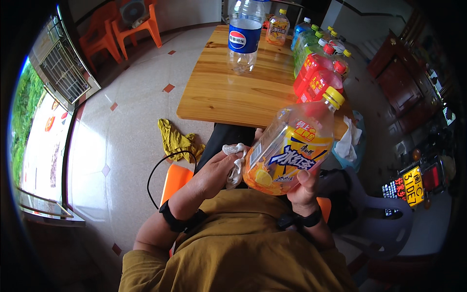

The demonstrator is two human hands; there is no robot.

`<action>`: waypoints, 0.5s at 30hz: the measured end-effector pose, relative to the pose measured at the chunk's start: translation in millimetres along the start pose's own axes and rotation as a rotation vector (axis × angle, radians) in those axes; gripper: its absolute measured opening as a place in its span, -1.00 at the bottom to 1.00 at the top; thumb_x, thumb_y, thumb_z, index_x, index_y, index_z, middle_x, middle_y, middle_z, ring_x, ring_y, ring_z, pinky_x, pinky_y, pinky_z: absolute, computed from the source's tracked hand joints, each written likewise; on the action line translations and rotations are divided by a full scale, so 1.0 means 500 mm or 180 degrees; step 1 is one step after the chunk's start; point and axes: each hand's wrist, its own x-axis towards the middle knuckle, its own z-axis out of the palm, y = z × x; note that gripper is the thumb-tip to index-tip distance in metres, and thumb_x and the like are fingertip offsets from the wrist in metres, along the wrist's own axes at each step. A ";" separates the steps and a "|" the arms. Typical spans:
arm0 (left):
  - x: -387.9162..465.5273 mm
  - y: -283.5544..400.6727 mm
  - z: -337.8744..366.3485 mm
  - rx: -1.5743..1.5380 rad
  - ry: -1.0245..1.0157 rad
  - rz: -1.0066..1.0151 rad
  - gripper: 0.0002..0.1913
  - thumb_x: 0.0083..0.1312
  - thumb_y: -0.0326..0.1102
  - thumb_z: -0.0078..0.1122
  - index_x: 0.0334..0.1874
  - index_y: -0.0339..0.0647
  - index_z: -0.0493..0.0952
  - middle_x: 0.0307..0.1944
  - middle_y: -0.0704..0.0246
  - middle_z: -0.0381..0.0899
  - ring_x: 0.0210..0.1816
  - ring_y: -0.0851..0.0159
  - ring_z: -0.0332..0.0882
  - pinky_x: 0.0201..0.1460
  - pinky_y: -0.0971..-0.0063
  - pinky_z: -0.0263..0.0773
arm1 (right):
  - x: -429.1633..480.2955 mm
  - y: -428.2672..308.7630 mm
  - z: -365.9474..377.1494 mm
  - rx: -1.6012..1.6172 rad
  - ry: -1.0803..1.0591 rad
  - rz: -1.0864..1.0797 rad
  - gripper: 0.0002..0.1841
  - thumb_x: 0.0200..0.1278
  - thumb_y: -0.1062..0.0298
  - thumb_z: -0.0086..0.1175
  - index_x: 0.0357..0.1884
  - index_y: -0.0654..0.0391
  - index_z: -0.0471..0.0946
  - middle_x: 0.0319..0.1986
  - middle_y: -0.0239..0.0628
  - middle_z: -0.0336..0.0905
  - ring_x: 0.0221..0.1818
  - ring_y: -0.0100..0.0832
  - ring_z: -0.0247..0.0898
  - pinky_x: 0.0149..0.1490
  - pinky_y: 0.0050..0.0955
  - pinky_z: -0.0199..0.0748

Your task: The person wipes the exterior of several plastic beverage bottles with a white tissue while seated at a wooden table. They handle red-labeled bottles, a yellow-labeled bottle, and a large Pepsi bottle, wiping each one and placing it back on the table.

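In my right hand (pixel 304 189) is a large clear plastic iced-tea bottle (pixel 292 149) with a yellow cap and a yellow-orange label. It tilts with its cap up and to the right, and the hand grips its lower right side. My left hand (pixel 217 169) pinches a crumpled white cloth (pixel 236 171) close beside the bottle's base; whether the cloth touches the bottle I cannot tell. A large clear Pepsi bottle (pixel 245 38) with a blue label stands upright on the wooden table (pixel 226 95), its top cut off by the frame.
Along the table's right side stand several bottles, with red-labelled ones (pixel 319 78) nearest. Another iced-tea bottle (pixel 278 29) is at the back. A white cloth (pixel 348 140) hangs at the right corner. A yellow cloth (pixel 177 140) lies on the floor; a grey plastic chair (pixel 386 219) stands right.
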 end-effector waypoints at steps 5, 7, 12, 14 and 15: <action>0.001 -0.005 0.005 -0.1260 -0.0755 -0.0486 -0.59 0.55 -0.12 -0.20 0.24 -0.27 0.38 -0.04 0.24 0.61 -0.05 0.39 0.58 0.04 0.50 0.47 | 0.004 0.008 -0.008 -0.0341 0.0229 -0.0427 -0.16 -0.01 0.16 0.21 0.36 0.16 0.16 0.16 -0.23 0.35 0.19 -0.28 0.34 0.28 -0.26 0.33; -0.001 -0.005 0.007 -0.0993 -0.1277 -0.0407 -0.58 0.54 -0.13 -0.16 0.29 -0.26 0.32 0.01 0.24 0.59 -0.01 0.38 0.56 0.07 0.49 0.45 | 0.010 0.003 -0.019 -0.0510 0.0227 -0.0510 -0.19 -0.01 0.20 0.18 0.35 0.16 0.17 0.16 -0.22 0.36 0.20 -0.27 0.33 0.28 -0.26 0.33; 0.001 -0.006 0.017 -0.0752 -0.1438 -0.0279 -0.53 0.50 -0.15 -0.06 0.31 -0.33 0.28 0.12 0.21 0.53 0.06 0.29 0.55 0.15 0.42 0.43 | 0.046 -0.076 -0.080 -0.0546 0.0767 -0.1096 -0.22 -0.05 0.32 0.17 0.32 0.20 0.18 0.11 -0.17 0.39 0.14 -0.27 0.38 0.26 -0.22 0.36; 0.009 -0.010 0.016 -0.0799 -0.1106 -0.0380 -0.58 0.50 -0.18 -0.07 0.27 -0.31 0.32 0.06 0.25 0.54 0.05 0.31 0.54 0.14 0.43 0.42 | 0.075 -0.143 -0.123 -0.0548 0.1010 -0.1269 -0.26 -0.01 0.38 0.14 0.31 0.19 0.21 0.10 -0.18 0.40 0.15 -0.27 0.38 0.28 -0.22 0.34; 0.013 -0.012 0.014 -0.0709 -0.0901 -0.0466 -0.61 0.51 -0.20 -0.09 0.25 -0.30 0.34 0.03 0.29 0.55 0.04 0.33 0.52 0.13 0.45 0.41 | 0.094 -0.179 -0.148 -0.0564 0.1012 -0.1347 -0.29 0.01 0.40 0.13 0.30 0.19 0.22 0.10 -0.18 0.41 0.15 -0.27 0.38 0.29 -0.22 0.32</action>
